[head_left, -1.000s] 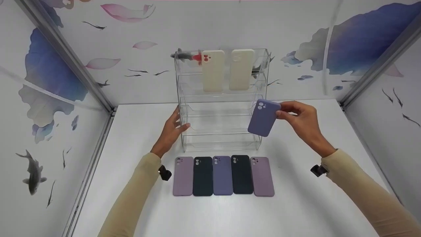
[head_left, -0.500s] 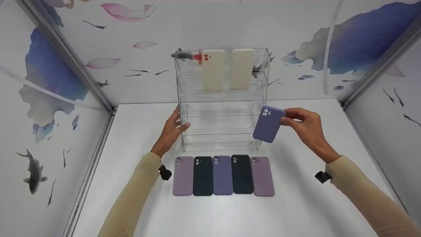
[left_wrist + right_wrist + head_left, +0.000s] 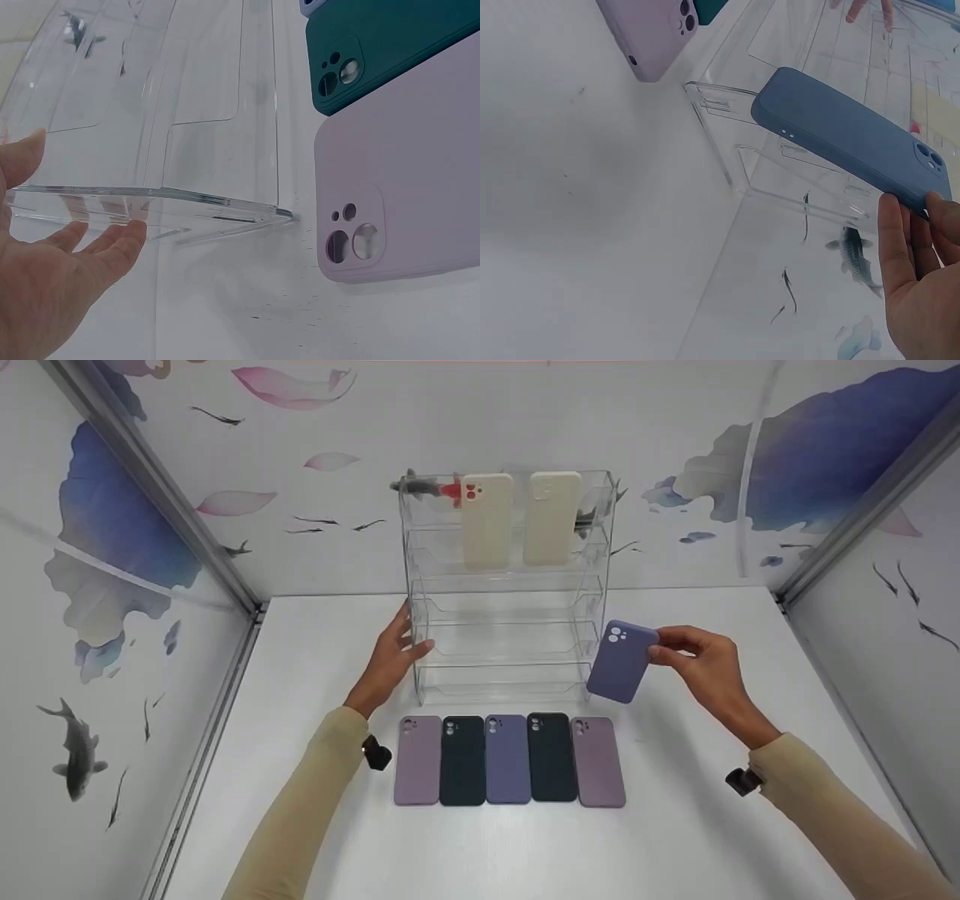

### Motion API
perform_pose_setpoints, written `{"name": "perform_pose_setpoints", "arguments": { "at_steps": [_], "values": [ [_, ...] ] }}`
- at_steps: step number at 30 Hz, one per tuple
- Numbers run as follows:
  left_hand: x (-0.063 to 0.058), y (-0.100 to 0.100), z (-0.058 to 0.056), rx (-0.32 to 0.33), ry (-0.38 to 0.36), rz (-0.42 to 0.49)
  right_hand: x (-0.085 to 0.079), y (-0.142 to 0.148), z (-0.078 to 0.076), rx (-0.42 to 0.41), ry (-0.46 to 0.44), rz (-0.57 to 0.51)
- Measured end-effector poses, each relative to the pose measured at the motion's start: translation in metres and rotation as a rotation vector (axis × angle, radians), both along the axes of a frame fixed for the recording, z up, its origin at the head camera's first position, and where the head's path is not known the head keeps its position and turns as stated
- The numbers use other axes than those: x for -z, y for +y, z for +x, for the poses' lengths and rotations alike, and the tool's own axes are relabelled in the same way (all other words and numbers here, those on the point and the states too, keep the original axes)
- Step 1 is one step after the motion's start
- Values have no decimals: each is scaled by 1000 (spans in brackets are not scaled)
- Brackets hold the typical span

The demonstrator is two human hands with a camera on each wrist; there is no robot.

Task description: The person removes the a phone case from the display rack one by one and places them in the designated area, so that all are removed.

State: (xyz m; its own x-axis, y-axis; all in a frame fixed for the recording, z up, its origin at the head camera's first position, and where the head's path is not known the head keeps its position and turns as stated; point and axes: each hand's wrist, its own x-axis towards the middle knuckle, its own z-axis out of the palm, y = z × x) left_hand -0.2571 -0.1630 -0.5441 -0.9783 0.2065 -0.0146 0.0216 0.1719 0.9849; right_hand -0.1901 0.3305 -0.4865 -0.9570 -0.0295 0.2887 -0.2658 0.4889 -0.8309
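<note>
My right hand pinches a blue-purple phone case by its upper right edge. The case hangs tilted in the air beside the lower right corner of a clear acrylic display rack. In the right wrist view the same phone case looks blue, with thumb and fingers at its camera end. My left hand holds the rack's left side, the thumb over the front edge and the fingers along the outside of the panel. Two cream phone cases, one left and one right, stand on the rack's top tier.
In front of the rack several phone cases lie in a row on the white table: pink-purple, dark green, blue-purple, dark green and pink-purple. Painted walls surround the table on three sides.
My right hand has moved down and slightly right with the blue-purple phone case, away from the rack's middle tiers. The left hand has stayed at the rack's side.
</note>
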Motion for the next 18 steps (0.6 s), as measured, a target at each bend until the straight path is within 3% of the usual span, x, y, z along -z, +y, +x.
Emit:
{"name": "perform_pose_setpoints", "arguments": {
  "at_steps": [9,18],
  "values": [
    [2,-2,-1,1,-4,-5,15,16,5,43,-25,30],
    [1,0,-3,-9,-10,-4,27,28,13,25,-38,4]
  ]
}}
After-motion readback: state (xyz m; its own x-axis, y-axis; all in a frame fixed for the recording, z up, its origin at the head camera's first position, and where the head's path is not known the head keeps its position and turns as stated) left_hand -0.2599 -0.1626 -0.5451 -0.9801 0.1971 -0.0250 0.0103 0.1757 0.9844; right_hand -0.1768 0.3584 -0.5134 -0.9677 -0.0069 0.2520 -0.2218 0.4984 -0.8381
